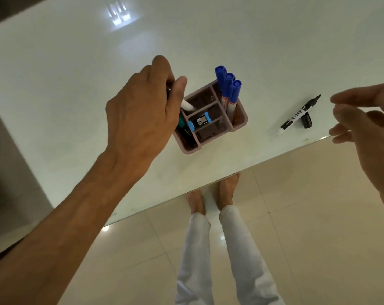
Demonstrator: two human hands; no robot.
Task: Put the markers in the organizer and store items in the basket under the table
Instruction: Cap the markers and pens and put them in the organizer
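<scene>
Markers: left hand [142,111] pinches a white marker [187,105] over the organizer [239,125] — may snag a divider; right hand [367,128] loose, grip apart.

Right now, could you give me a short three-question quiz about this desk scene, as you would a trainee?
1. True or false: the black marker on the table has its cap on.
2. How many blue-capped markers stand in the organizer?
3. Which hand holds a marker over the organizer: A) left hand B) right hand?

Key: 1 false, the cap lies beside it. 2 three. 3 A; the right hand holds nothing.
</scene>
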